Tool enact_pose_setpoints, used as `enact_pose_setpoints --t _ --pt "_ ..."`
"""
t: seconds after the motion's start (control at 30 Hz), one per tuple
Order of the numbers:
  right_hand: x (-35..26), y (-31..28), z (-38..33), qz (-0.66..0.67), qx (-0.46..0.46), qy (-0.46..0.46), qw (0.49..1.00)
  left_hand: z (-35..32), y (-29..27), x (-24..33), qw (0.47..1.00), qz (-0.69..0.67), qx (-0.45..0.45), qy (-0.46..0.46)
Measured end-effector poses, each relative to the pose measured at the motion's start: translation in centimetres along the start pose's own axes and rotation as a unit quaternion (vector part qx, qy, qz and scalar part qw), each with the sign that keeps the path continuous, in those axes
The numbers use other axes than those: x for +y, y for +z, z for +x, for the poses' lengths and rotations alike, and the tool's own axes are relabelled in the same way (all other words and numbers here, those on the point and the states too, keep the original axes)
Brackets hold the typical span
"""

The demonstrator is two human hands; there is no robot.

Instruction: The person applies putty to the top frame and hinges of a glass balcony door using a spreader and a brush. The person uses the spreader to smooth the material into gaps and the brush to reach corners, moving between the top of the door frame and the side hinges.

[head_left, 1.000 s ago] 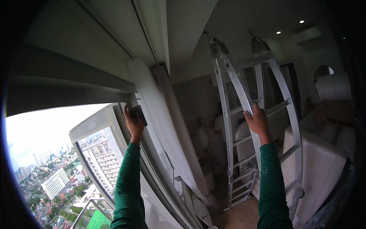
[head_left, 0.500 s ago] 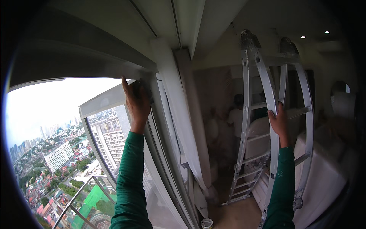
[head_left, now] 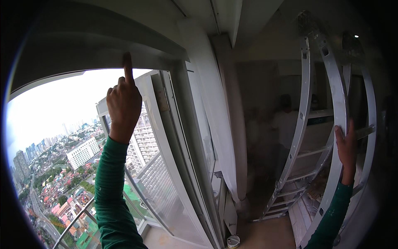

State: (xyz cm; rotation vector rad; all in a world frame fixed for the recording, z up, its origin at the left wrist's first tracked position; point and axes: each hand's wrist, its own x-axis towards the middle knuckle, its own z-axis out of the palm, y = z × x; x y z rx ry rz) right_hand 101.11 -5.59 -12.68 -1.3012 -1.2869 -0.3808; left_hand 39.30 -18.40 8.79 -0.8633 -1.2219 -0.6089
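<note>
My left hand (head_left: 123,101) is raised to the grey header (head_left: 103,53) of the window frame. Its index finger points up, the tip over the header's face, while the other fingers curl in. Whatever those curled fingers hold, if anything, is hidden. On the right, my right hand (head_left: 346,149) grips the side rail of an aluminium folding ladder (head_left: 340,99), thumb on the near side. The ladder stands spread, with dark hinges at its top. Below my left hand is a glazed door panel (head_left: 174,195) with a pale frame.
A white curtain (head_left: 222,120) hangs beside the frame. A small tub (head_left: 233,241) sits on the floor. A person (head_left: 286,124) stands in the dim room behind the ladder. Outside are a balcony railing (head_left: 74,224) and a city far below.
My left hand has moved left and up along the header, its index finger now extended; the dark patch at its fingers no longer shows. The view has turned left, and my right hand stays on the ladder.
</note>
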Motion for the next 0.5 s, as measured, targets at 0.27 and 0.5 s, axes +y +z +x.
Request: enact_pose_setpoints --t 0.27,0.5 --pt "6.7 1.8 1.3 -0.159 0.054 -0.039 0.985 1.3 -2.1 -3.5 0.969 0.176 0.056 0.162" --pt "1.1 -1.5 0.9 0.007 0.014 -0.109 0.994 2.3 -8.0 -7.3 0.947 0.213 0.130 0.204"
